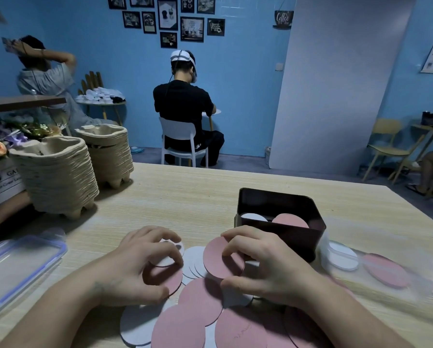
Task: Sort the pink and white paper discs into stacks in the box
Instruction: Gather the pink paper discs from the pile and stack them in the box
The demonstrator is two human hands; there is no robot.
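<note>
A dark box (280, 231) stands on the table ahead of me, with a white stack (253, 217) and a pink stack (289, 220) inside. My right hand (263, 267) pinches a pink disc (219, 259) by its rim, tilted, just in front of the box. My left hand (140, 262) holds a white disc (169, 254) with its fingertips over another pink disc (169, 278). A loose pile of pink and white discs (200, 320) spreads across the table under and in front of both hands.
A clear bag (376, 270) holding more discs lies to the right of the box. A clear plastic lid (17, 267) lies at the left. Two stacks of pulp trays (57, 177) stand at the back left. People sit on chairs beyond the table.
</note>
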